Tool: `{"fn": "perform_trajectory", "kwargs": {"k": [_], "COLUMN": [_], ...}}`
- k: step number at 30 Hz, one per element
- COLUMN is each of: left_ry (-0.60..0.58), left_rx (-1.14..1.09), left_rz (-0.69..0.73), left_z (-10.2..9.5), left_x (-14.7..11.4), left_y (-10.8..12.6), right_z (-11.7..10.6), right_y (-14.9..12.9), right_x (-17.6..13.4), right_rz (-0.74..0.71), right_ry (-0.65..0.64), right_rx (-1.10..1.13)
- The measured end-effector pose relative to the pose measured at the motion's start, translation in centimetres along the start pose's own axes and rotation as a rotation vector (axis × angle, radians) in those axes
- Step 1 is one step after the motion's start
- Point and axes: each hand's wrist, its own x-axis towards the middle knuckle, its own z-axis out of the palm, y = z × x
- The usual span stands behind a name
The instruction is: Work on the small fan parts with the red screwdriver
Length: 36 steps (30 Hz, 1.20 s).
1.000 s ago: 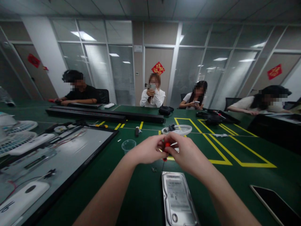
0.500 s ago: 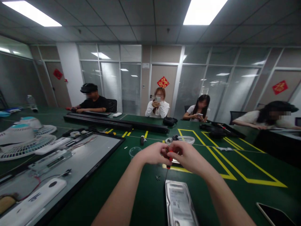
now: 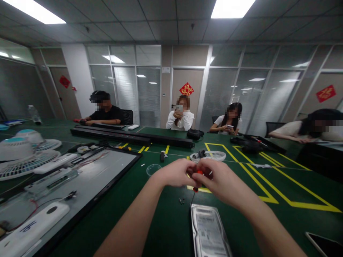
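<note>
Glass partitions (image 3: 123, 92) and seated people form the background across a green counter (image 3: 168, 221), well beyond the hands. Both hands meet above it: the right hand (image 3: 218, 176) has thumb and fingers drawn together in a pinch on the red handle of a screwdriver (image 3: 196, 190), while the left hand (image 3: 177, 174) curls in from the other side, its fingertips partly hidden, so whether it grips or merely steadies I cannot tell. Just below the hands, on the counter, lies a hard drive (image 3: 210, 232); loose screws (image 3: 182, 201) sit to its left, a clear plastic cup (image 3: 153, 169) stands beyond the left forearm, and a white fan grille (image 3: 219, 156) lies past the hands. Turning well here would likely mean keeping the shaft square to the drive, pressing down steadily and rotating slowly so the bit doesn't slip. The screwdriver points down, slightly tilted, its tip at the drive's far left corner; whether it is seated is too small to tell. The drive lies label up, its long axis running roughly from the wearer toward the hands.
</note>
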Motion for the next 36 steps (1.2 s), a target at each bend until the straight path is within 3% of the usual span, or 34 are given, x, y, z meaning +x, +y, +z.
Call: {"fn": "perform_trajectory", "kwargs": {"k": [7,18,25,31,36], "left_ry": [-0.016,0.072,0.053,0.108,0.078], "left_rx": [0.023,0.247,0.206,0.248,0.093], "left_rz": [0.035,0.015,0.003,-0.031,-0.006], "left_z": [0.1,-0.5,-0.8,-0.6,-0.3], "left_x": [-0.1,-0.8,-0.9,-1.1,-1.2], "left_y": [0.9,1.9,2.0,2.0,2.6], "right_z": [0.3,0.4,-0.3,-0.1,-0.2], "right_y": [0.4,-0.4,-0.4,-0.4,-0.3], "right_x": [0.2,0.3,-0.1,0.1,0.1], "right_rz": [0.032,-0.007,0.017,0.044,0.014], "right_ry": [0.038,0.051,-0.007,0.022,-0.002], "right_rx": [-0.005,-0.071,0.019,-0.07,-0.023]}}
